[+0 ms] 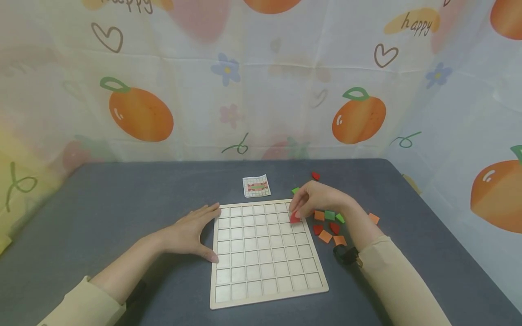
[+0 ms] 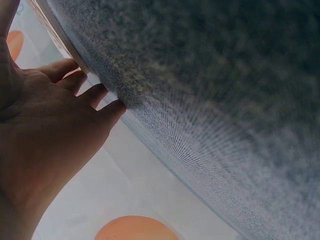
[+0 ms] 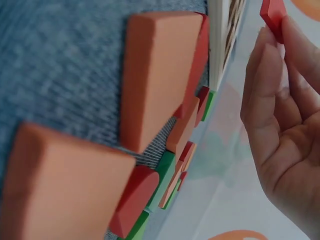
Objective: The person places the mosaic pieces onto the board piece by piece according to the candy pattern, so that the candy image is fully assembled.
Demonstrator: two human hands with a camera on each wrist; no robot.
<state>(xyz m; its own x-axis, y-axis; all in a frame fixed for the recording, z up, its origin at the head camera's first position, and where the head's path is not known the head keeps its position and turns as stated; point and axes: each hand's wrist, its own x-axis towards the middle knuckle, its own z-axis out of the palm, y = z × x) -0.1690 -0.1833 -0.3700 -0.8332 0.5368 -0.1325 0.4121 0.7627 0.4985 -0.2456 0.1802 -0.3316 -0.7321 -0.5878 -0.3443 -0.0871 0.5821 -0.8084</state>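
Note:
A pale wooden grid board [image 1: 256, 249] with square cells lies on the dark table, and no pieces show in its cells. My left hand [image 1: 189, 233] rests along the board's left edge, fingers spread, its fingertips near the upper left corner and its thumb lower down. Between the thumb and fingers of my right hand [image 1: 316, 199] a red block [image 1: 295, 217] is pinched, over the board's upper right cells. The right wrist view also shows this red block [image 3: 273, 17] at the fingertips. In the left wrist view the left hand [image 2: 60, 110] has its fingertips by the board's edge.
Loose orange blocks [image 1: 325, 236], red blocks [image 1: 334, 227] and green blocks [image 1: 330, 215] lie right of the board. Behind the board lies a small card [image 1: 256, 186] printed with a candy shape on a grid. A patterned curtain [image 1: 261, 90] hangs behind the table.

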